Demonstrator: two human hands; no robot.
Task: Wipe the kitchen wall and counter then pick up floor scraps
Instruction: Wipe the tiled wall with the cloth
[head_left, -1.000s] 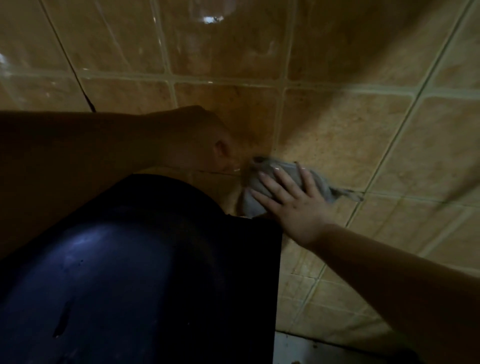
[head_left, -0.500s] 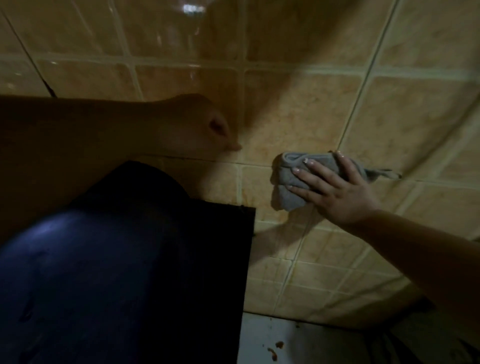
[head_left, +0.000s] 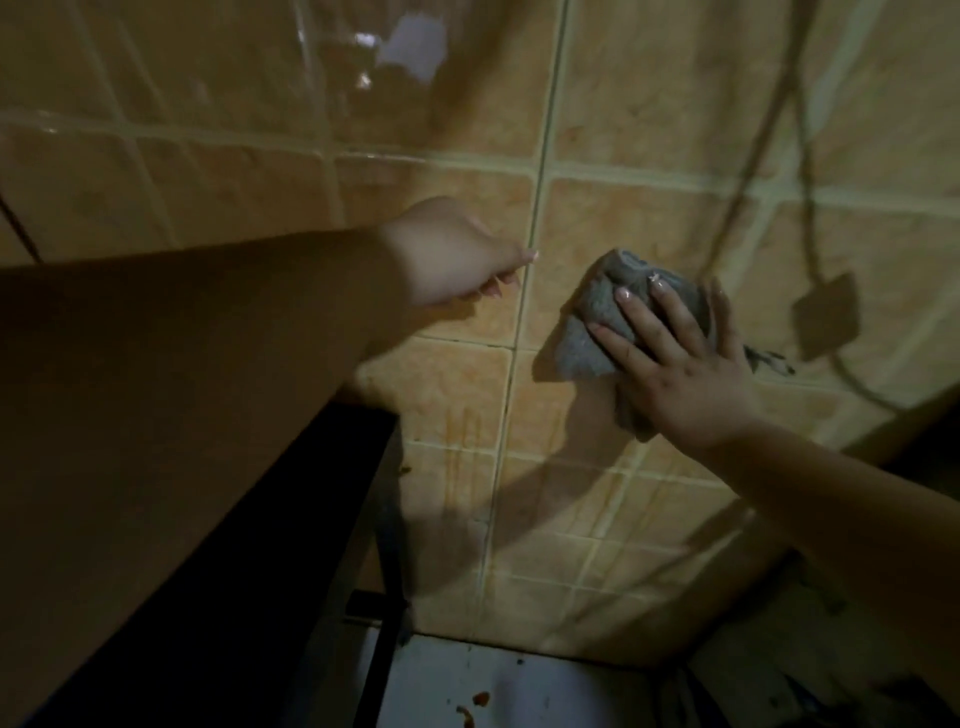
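My right hand (head_left: 675, 358) presses a folded grey cloth (head_left: 587, 332) flat against the tan tiled wall (head_left: 623, 156), fingers spread straight over it. To its left, my left hand (head_left: 452, 254) reaches to the wall with fingertips touching the tile beside a vertical grout line; it holds nothing. Brown drip stains (head_left: 462, 436) run down a tile below and between the hands. Reddish scraps (head_left: 475, 704) lie on the pale floor at the bottom.
A dark counter or stand (head_left: 291, 545) fills the lower left, its edge close to the wall. The shadow of a hanging cord and a square piece (head_left: 826, 317) falls on the wall at right. Dark clutter (head_left: 893, 696) sits in the bottom right corner.
The view has shifted so both hands sit farther right. My right hand slid the cloth rightward and up along the wall, away from my left hand. More floor shows below.
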